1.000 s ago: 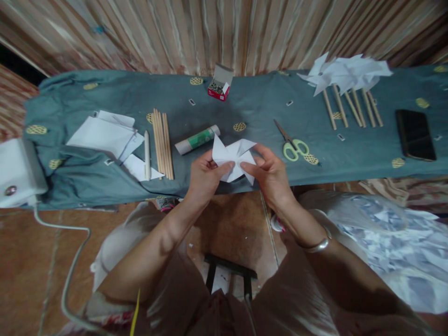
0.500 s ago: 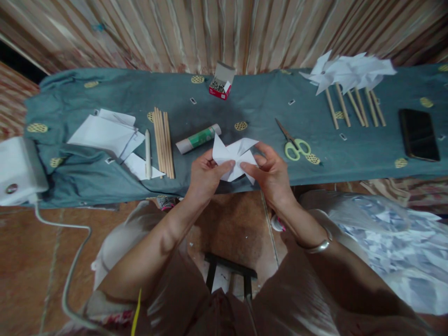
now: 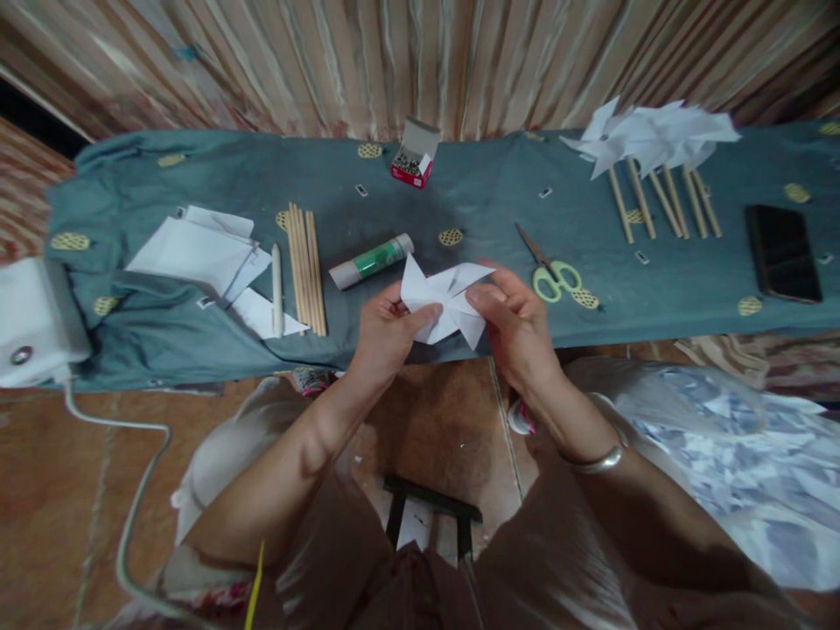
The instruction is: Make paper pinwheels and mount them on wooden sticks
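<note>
In the head view we pinch a crisp, sharp-pointed white paper pinwheel (image 3: 441, 322) above the near edge of the table, our left hand (image 3: 386, 334) pressing its thumb near the centre, our right hand (image 3: 520, 328) gripping a blade at three o'clock between thumb and fingers. From there, a smooth green-and-white tube (image 3: 371, 260) lies at ten, slim wooden sticks (image 3: 305, 271) just past nine. Toward twelve, an open red cardboard box (image 3: 410, 178) holds small metallic pieces (image 3: 408, 164); at four, a translucent bag (image 3: 675, 398) contains white paper pieces (image 3: 761, 459). Creased teal cloth (image 3: 492, 219) stretches between the pinwheel and green-handled scissors (image 3: 556, 282) toward two.
</note>
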The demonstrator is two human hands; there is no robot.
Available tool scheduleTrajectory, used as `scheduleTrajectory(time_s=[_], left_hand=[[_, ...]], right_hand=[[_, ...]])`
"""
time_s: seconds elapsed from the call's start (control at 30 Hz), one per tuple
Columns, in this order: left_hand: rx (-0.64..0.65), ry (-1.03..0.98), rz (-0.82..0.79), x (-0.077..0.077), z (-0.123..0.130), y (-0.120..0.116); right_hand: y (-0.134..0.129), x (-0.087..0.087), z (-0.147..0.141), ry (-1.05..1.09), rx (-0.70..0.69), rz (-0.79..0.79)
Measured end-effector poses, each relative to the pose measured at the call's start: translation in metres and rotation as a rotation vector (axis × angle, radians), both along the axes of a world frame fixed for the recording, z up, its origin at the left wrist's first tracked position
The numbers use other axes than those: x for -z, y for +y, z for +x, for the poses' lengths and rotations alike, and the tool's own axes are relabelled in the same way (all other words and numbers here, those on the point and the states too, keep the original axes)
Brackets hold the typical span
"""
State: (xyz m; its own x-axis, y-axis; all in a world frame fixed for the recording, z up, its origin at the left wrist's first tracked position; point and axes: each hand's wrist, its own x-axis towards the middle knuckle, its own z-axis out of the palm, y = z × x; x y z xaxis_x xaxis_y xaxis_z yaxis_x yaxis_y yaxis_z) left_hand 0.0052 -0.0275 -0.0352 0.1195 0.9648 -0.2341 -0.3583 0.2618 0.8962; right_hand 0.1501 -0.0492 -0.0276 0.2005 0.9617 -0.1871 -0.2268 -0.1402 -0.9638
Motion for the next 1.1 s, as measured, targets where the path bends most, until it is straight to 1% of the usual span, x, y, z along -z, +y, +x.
scheduleTrajectory(time_s=[0.2,0.47,0.6,0.7,0.8,0.9,0.97,1.1], left_hand=[[-0.006,0.014,-0.005,-0.002,0.000,0.001],[-0.016,0.018,-0.046,-0.006,-0.009,0.003],[-0.043,0.038,-0.047,-0.011,-0.014,0.004],[-0.039,0.027,-0.044,-0.014,-0.018,0.005],[-0.060,0.010,-0.051,-0.015,-0.021,0.006],[-0.091,-0.010,-0.056,-0.015,-0.023,0.006],[-0.096,-0.029,-0.061,-0.016,-0.024,0.006],[-0.102,-0.066,-0.088,-0.018,-0.025,0.005]], right_hand=[[0.000,0.002,0.002,-0.045,-0.002,0.009],[0.004,0.000,0.002,0.021,0.058,0.044],[0.008,0.004,0.003,-0.052,0.063,0.083],[0.010,0.008,0.004,-0.111,0.060,0.117],[0.014,0.011,0.008,-0.166,0.057,0.143],[0.024,0.012,0.013,-0.259,0.079,0.170],[0.035,0.011,0.015,-0.350,0.081,0.189],[0.068,0.004,0.010,-0.577,-0.010,0.246]])
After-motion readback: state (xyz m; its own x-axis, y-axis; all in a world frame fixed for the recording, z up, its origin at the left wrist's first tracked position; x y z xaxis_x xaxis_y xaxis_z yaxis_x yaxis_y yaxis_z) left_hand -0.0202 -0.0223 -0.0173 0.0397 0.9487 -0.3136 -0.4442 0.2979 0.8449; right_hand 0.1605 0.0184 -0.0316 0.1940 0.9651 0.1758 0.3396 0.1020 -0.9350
